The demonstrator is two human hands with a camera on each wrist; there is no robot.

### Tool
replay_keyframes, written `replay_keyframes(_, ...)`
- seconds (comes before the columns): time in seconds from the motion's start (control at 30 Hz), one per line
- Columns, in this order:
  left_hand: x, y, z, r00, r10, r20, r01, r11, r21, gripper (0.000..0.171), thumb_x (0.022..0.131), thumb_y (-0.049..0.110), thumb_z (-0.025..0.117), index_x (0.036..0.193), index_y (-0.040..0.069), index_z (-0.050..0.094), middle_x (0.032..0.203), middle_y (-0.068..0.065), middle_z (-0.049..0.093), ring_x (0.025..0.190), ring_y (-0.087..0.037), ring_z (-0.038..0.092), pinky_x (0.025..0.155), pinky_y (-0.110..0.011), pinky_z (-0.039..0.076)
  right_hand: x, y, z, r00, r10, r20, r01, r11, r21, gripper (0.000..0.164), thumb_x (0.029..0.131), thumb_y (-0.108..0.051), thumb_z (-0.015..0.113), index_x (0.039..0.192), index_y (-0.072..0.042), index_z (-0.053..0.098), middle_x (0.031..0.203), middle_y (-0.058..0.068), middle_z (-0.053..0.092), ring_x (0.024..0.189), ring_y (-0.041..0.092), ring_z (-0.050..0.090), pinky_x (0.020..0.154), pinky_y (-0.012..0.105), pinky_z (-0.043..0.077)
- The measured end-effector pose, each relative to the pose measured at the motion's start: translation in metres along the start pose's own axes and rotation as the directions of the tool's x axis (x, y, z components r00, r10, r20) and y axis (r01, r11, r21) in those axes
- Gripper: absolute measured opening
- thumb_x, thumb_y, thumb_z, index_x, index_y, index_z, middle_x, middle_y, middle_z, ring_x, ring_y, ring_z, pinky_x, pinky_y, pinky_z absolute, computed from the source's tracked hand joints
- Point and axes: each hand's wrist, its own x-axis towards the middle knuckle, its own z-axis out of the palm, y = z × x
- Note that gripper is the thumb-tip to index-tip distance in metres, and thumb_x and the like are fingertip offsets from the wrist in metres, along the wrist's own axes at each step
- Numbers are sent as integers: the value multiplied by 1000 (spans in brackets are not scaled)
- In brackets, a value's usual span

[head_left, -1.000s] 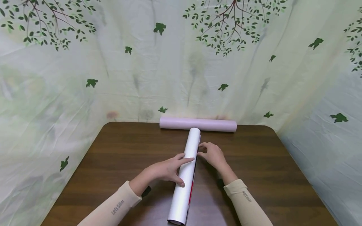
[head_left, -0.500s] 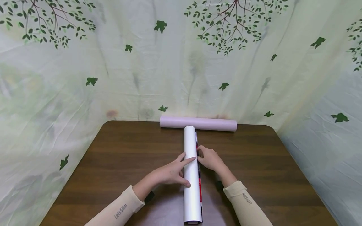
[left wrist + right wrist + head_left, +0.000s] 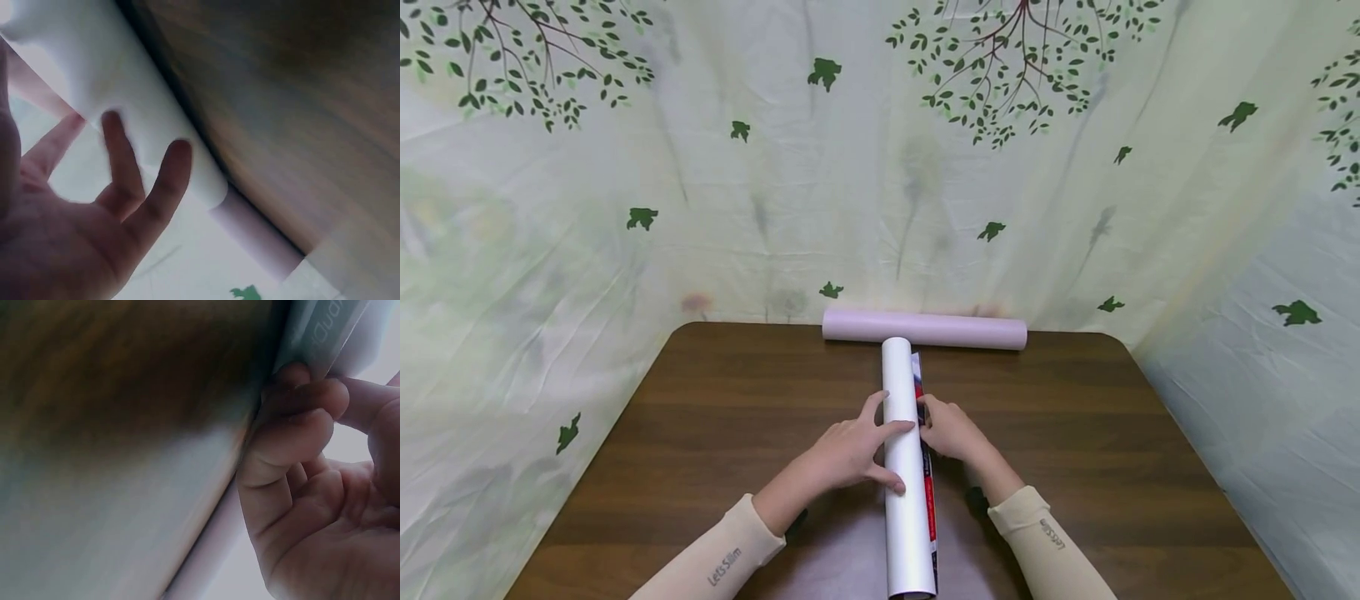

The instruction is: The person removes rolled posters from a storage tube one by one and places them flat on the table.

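A long white roll (image 3: 904, 517), which looks like a rolled sheet, lies lengthwise on the brown table. Along its right side shows a narrow printed strip (image 3: 930, 500) in red, black and white, seemingly its loose edge. My left hand (image 3: 850, 450) rests on the roll from the left, fingers spread; in the left wrist view their tips touch the white surface (image 3: 94, 69). On the other side my right hand (image 3: 951, 427) pinches the printed edge with curled fingers. The right wrist view shows these fingers (image 3: 300, 425) bent against the edge, where pale lettering is visible.
A lilac roll (image 3: 962, 330) lies crosswise at the table's far edge, just beyond the white roll's far end. Behind the wooden table (image 3: 760, 375) hangs a pale curtain (image 3: 722, 208) printed with leaves and branches.
The white roll has turned from slanting to nearly straight and shifted left at its far end. More of the printed strip shows. Both hands have stayed at the roll.
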Motion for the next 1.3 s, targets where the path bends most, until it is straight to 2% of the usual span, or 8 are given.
replay_keyframes(0.17,9,4,2,980,133,-151,-99,971,217,87,72,80,63,149,46,40,168,-6,9,78,-18,64,50,-23,38,0,-2,-1,998,-28,-50,23,995,-97,45,93,-13,63,136,-2,55,98,11,68,68,18,57,59,30,48)
replay_keyframes(0.3,18,5,7,964,208,-164,-137,922,362,84,80,80,54,153,46,31,169,4,4,74,-19,59,48,-22,34,-1,-4,-2,996,-63,-61,54,989,-141,45,93,-12,63,136,-2,57,121,16,68,76,24,59,64,32,49)
replay_keyframes(0.4,22,4,10,966,219,-139,-145,900,411,82,84,79,50,155,44,27,169,9,8,73,-18,58,48,-24,35,-3,-4,-1,994,-87,-69,75,983,-165,46,92,-13,63,137,-1,56,126,17,67,78,26,60,65,33,49)
replay_keyframes(0.63,24,-2,13,976,203,-80,-165,927,338,81,86,78,46,156,43,25,165,10,24,84,-21,67,53,-30,45,-2,3,-3,994,-81,-68,71,988,-139,49,91,-14,66,137,-2,56,102,12,70,70,21,57,61,31,47)
replay_keyframes(0.77,23,-8,11,980,196,-46,-172,934,315,80,86,78,47,155,45,25,165,9,24,91,-19,70,52,-25,42,-2,7,-7,999,-14,-36,10,995,-99,50,91,-13,66,138,-3,54,83,5,62,61,17,53,56,29,46)
replay_keyframes(0.9,20,-14,5,972,235,-26,-217,929,299,80,85,74,54,154,46,27,166,8,24,92,-15,70,56,-23,44,-3,10,-11,998,63,1,-63,997,-46,53,91,-13,67,141,-6,51,74,5,58,54,18,54,52,29,47)
replay_keyframes(1.1,15,-23,-2,959,280,40,-281,932,227,77,85,69,58,153,47,30,166,10,21,84,-11,67,60,-23,45,-7,11,-17,993,112,23,-112,994,-9,56,90,-14,69,143,-7,50,80,7,61,56,19,57,54,29,50)
replay_keyframes(1.3,12,-27,-5,950,287,121,-305,938,165,72,87,67,57,152,46,33,165,11,24,103,-14,66,71,-26,49,-9,18,-22,989,147,24,-147,989,-12,55,91,-14,68,143,-11,51,94,10,63,60,19,58,55,30,51)
